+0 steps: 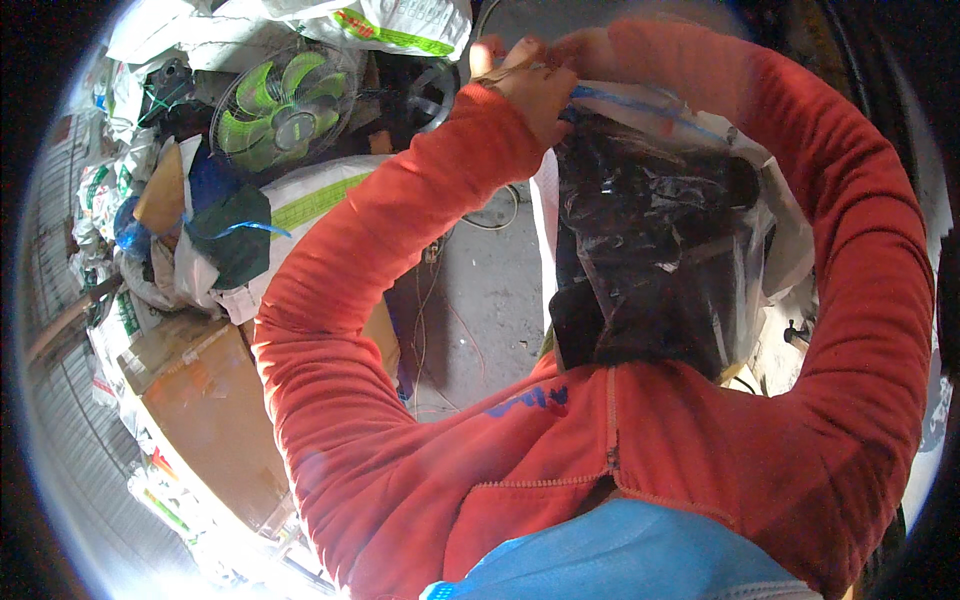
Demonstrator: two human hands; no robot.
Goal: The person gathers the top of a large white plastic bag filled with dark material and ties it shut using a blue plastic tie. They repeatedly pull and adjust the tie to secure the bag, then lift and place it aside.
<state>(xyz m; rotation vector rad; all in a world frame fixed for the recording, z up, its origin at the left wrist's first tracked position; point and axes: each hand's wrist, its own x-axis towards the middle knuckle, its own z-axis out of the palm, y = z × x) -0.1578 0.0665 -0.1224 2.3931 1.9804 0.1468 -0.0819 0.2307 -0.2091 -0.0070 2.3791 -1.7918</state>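
A large clear plastic bag (690, 240) filled with black material stands against my chest, right of centre. At its top left, my left hand (525, 90) is closed, with a strip of blue plastic twine (650, 104) coming out from its palm side. The twine runs right across the top of the bag. My right hand (585, 50) is smeared by motion right beside the left one. Its fingers are mostly hidden, so what they hold does not show. Both arms reach around the bag in red sleeves.
A fan with green blades (285, 115) stands at the far left, near white sacks (400, 25). A cardboard box (215, 410) sits at the lower left. Thin cables (425, 320) lie on the grey floor (490, 290) between my left arm and the bag.
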